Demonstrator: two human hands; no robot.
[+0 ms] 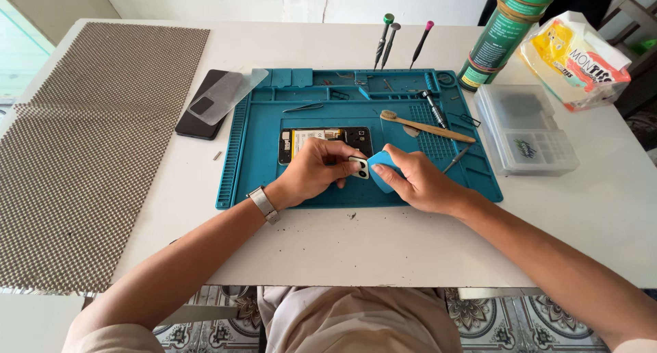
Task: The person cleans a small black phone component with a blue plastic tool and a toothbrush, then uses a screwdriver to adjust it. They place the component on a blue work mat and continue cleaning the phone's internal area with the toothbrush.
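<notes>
Over a blue repair mat (260, 154), my left hand (311, 172) pinches a small white camera-lens cover (358, 167) with two dark holes. My right hand (417, 182) grips a blue triangular pry pick (382, 168), its edge against that cover. Just behind my hands lies an opened phone (321, 139) with its battery and black boards exposed, flat on the mat. A watch sits on my left wrist.
On the mat: tweezers (303, 108), a bamboo toothbrush (424, 126), a screwdriver (432, 108). Three screwdrivers (389, 40) stand behind it. A black phone back (198, 117) under a clear cover lies left, beside a mesh mat (89, 141). A clear parts box (523, 128), green can (503, 31) and wipes pack (575, 59) are right.
</notes>
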